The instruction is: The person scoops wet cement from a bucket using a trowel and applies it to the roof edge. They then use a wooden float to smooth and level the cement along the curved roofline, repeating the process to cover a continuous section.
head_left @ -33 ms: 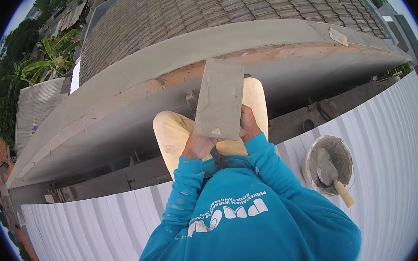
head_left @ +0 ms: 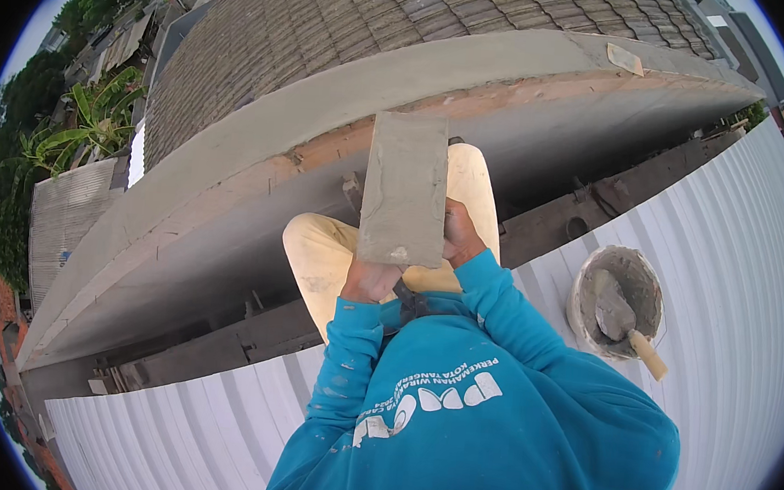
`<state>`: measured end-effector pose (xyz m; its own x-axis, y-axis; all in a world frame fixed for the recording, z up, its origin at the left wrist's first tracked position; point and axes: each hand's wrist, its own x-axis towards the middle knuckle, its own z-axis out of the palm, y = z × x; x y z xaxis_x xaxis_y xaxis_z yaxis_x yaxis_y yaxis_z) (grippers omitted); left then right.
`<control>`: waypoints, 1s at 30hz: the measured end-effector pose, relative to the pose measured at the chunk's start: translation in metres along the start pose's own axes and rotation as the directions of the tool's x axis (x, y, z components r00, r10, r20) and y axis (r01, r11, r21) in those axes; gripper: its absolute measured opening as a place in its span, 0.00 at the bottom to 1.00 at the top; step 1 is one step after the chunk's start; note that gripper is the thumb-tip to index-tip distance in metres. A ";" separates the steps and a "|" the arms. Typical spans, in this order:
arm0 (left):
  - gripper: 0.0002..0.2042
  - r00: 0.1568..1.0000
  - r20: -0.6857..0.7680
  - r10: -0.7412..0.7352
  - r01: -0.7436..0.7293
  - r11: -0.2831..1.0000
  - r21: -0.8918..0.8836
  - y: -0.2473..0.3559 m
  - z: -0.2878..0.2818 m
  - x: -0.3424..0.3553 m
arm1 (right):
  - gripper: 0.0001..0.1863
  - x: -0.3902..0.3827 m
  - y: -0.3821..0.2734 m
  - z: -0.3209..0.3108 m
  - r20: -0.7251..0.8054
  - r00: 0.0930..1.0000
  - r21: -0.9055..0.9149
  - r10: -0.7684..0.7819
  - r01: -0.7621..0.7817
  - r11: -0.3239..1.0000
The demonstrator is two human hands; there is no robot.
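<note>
Slightly nearer the turquoise long-sleeved shirt (head_left: 524, 440) than before, a rectangular grey-mortar-coated board (head_left: 404, 191) sits above pale-yellow trousers (head_left: 316, 253), bare left hand (head_left: 371, 281) at its near edge, bare right hand (head_left: 463, 235) at its right (fingers hidden, neither grip can be told).

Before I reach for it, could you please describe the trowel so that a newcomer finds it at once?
On the white corrugated roofing at right stands a round, mortar-smeared bucket. The trowel leans inside it, handle sticking out over the lower right. That pale handle sets it apart from the grey, mortar-coated board.
</note>
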<state>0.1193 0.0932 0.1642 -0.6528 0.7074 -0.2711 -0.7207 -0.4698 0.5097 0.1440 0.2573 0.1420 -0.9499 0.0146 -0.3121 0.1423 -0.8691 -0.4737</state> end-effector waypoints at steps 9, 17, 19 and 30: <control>0.20 0.997 0.082 -0.002 0.019 0.978 -0.207 -0.014 -0.003 0.016 | 0.28 -0.049 -0.059 0.003 -0.068 0.978 -0.767 -0.198 0.076 0.637; 0.23 0.994 0.083 -0.066 0.078 0.986 -0.148 -0.018 -0.037 0.026 | 0.16 -0.227 -0.190 -0.054 -0.127 0.725 -0.810 -0.677 -0.470 -0.351; 0.22 0.985 0.160 -0.069 0.096 0.981 -0.170 -0.021 -0.030 0.036 | 0.17 -0.278 -0.200 -0.070 -0.354 0.632 -0.546 -0.690 -0.738 -0.396; 0.22 0.961 0.249 -0.122 0.212 0.903 -0.374 -0.026 -0.034 0.047 | 0.24 -0.364 -0.183 -0.122 -0.732 0.439 -0.101 -0.521 -0.826 -0.555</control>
<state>0.0992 0.1205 0.1104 -0.4809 0.8686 -0.1192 -0.8763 -0.4717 0.0978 0.4976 0.4714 0.2421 -0.2876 0.8208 -0.4935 0.7338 0.5200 0.4373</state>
